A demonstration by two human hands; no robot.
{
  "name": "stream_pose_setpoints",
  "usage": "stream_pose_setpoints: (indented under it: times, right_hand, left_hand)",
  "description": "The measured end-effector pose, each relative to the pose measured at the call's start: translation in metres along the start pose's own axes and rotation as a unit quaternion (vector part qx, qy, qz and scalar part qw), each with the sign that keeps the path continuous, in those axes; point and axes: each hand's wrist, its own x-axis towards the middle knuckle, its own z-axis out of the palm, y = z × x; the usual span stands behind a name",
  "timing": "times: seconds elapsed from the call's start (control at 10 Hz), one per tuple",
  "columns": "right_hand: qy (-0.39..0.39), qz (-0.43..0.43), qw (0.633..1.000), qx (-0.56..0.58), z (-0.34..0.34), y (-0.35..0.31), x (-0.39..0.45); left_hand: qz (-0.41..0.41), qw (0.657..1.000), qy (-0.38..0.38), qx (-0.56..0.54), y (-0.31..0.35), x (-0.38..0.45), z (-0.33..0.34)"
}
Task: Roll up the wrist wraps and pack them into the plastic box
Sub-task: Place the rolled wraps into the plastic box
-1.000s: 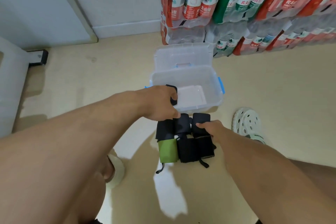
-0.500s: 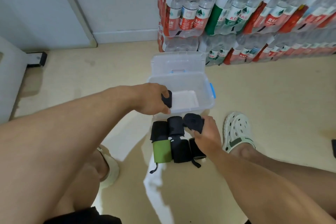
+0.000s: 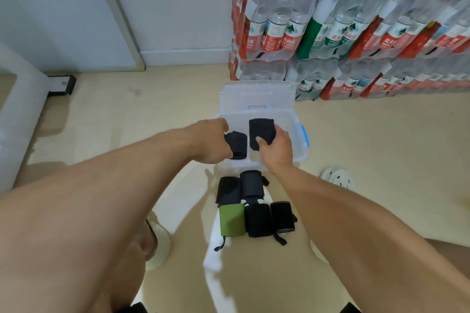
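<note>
Head view, and both hands are over the plastic box [image 3: 300, 145] at once: the left hand [image 3: 211, 142] grips one rolled black wrap [image 3: 237, 144] near the box's left side, the right hand [image 3: 276, 148] clutches a second rolled black wrap [image 3: 262, 132] just beside it, fingers curled round each so the rolls cannot spring loose. My read is they go in side by side to fill the floor of the box neatly. The lid [image 3: 256, 95] stands open behind, out of the way. On the floor near the box wait four more black rolls [image 3: 258, 220] and a green roll [image 3: 231, 220], packed together. Whether either held roll touches the box bottom, I cannot tell; the hands hide that.
</note>
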Motion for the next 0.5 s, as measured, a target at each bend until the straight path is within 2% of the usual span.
stream_pose_setpoints:
  times: [0.1,0.2,0.5]
  right_hand:
    - [-0.040,0.106,0.993,-0.028,0.008,0.019,0.033]
    - [-0.083,0.160,0.978,-0.104,0.024,0.024,0.058]
    - [-0.226,0.185,0.932,-0.217,0.057,0.032,0.093]
  left_hand:
    - [0.007,1.000,0.004,0.009,0.000,0.007,0.004]
    - [0.017,0.999,-0.027,0.003,0.000,0.015,0.012]
    - [0.021,0.999,-0.045,-0.011,0.004,0.034,0.016]
